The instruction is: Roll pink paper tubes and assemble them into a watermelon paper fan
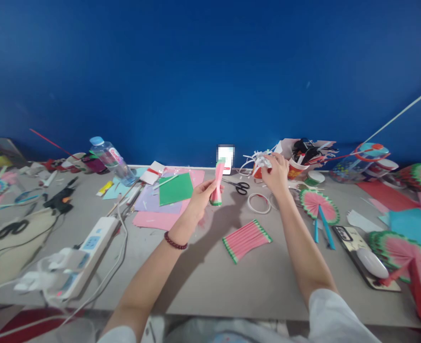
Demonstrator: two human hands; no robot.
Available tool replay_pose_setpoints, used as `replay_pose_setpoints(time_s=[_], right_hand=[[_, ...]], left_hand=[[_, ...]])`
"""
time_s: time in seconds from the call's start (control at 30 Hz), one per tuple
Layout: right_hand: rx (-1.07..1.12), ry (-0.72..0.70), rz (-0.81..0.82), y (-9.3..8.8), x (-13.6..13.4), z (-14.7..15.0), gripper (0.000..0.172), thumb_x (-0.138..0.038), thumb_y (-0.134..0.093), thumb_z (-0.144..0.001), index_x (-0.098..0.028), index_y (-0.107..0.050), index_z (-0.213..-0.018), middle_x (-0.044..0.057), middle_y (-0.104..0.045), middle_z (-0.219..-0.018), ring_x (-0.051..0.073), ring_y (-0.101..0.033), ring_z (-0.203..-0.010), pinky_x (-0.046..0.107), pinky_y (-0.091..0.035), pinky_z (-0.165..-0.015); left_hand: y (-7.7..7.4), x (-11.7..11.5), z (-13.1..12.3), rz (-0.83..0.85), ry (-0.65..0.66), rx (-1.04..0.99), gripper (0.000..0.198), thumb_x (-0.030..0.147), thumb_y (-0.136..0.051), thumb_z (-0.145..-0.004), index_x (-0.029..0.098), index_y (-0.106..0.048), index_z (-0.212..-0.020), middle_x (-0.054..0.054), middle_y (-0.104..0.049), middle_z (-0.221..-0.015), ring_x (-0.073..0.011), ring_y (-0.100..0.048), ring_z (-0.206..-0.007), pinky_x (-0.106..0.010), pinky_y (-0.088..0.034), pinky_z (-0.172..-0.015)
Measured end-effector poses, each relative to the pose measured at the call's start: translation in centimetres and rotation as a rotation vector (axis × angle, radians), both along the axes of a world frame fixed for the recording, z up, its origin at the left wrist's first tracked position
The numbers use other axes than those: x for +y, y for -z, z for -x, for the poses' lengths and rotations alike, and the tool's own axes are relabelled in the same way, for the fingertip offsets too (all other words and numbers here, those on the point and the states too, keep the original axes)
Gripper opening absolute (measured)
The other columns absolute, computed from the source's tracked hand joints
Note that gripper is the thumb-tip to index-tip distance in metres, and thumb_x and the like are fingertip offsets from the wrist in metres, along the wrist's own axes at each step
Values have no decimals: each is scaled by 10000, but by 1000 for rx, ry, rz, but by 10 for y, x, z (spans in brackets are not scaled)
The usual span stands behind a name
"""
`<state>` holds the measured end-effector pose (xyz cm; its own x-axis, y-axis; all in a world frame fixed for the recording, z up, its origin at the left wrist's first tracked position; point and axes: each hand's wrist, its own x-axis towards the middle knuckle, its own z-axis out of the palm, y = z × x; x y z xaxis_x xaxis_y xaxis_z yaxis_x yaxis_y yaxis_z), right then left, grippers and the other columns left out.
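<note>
My left hand (204, 196) is closed on a pleated paper strip (217, 183), pink with green ends, pinched at its middle and held upright above the table. My right hand (276, 172) reaches to the back, its fingers closed around white paper scraps (264, 161) at a red and white cup. A second pleated paper (247, 240), pink with green edges, lies on the table between my arms. Black-handled scissors (242, 187) and a roll of white tape (259, 203) lie between my hands.
At left are a green sheet (176, 189), a plastic bottle (114, 162) and a white power strip (89, 255) with cables. A finished paper fan (319, 207), a phone (364, 257) under a white mouse (372, 263) and a clear jar (360, 164) stand or lie right. A blue wall (182, 85) bounds the back.
</note>
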<state>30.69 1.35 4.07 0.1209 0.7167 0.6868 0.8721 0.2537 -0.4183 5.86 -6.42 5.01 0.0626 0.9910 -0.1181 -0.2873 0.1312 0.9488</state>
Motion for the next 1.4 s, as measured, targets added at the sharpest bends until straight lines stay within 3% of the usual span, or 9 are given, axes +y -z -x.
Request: replay_pose_setpoints(time_s=[0.1, 0.2, 0.27, 0.4, 0.6, 0.77, 0.97, 1.1, 1.4], right_hand=[[126, -220, -19, -14, -15, 20, 301, -142, -479, -758, -182, -654, -999, 111, -631, -1073, 237, -571, -1006, 403, -450, -869], [271, -416, 103, -27, -36, 43, 214, -222, -515, -808, -204, -663, -962, 69, -672, -980, 176, -613, -772, 321, -491, -681], [332, -559, 190, -34, -51, 57, 185, -257, -537, -823, -208, -674, -936, 55, -690, -925, 177, -624, -806, 306, -492, -685], [300, -701, 221, -35, -70, 81, 139, -252, -565, -821, -224, -697, -854, 45, -698, -878, 181, -629, -823, 306, -495, -671], [214, -674, 108, -17, -71, 93, 161, -253, -558, -844, -263, -714, -887, 36, -713, -886, 199, -641, -848, 356, -510, -760], [173, -663, 42, -6, -69, 91, 191, -260, -545, -864, -276, -720, -937, 39, -719, -910, 207, -643, -891, 371, -504, -824], [234, -666, 63, -5, -70, 92, 176, -289, -565, -855, -297, -728, -920, 27, -728, -897, 210, -658, -869, 374, -519, -802], [269, -659, 76, -5, -71, 94, 164, -305, -577, -847, -298, -730, -906, 26, -733, -883, 219, -666, -865, 388, -518, -810], [317, -634, 77, -6, -74, 99, 129, -294, -586, -834, -274, -712, -849, 27, -723, -843, 206, -661, -803, 362, -509, -775]], left_hand=[[6, 3, 1, 14, 20, -117, 322, 395, -758, -641, 175, -679, -864, -48, -702, -828, -112, -596, -682, -216, -440, -585], [9, 5, 2, 17, 32, -190, 292, 371, -766, -643, 181, -666, -841, -38, -699, -864, -90, -594, -674, -196, -444, -586], [9, 4, 1, 16, 28, -218, 274, 356, -770, -643, 188, -670, -834, -27, -695, -863, -82, -595, -681, -186, -449, -599], [7, 1, -2, 18, 6, -228, 251, 324, -779, -632, 198, -699, -833, -13, -690, -819, -83, -597, -682, -199, -462, -635], [5, -3, -5, -3, 41, -199, 226, 332, -773, -627, 178, -729, -787, -52, -708, -857, -129, -622, -770, -255, -471, -732], [1, -6, -5, 1, 7, -177, 232, 332, -776, -612, 165, -733, -768, -64, -710, -824, -129, -616, -721, -275, -477, -723], [-1, -8, -7, -18, -54, -112, 206, 327, -751, -622, 158, -728, -737, -73, -709, -822, -145, -620, -746, -283, -482, -746], [-1, -9, -6, -63, -102, -32, 152, 294, -741, -621, 153, -718, -675, -44, -688, -706, -123, -584, -644, -267, -477, -684], [-5, -14, -7, -61, -80, -70, 139, 285, -708, -652, 148, -704, -629, -44, -677, -679, -123, -596, -640, -277, -505, -691]])
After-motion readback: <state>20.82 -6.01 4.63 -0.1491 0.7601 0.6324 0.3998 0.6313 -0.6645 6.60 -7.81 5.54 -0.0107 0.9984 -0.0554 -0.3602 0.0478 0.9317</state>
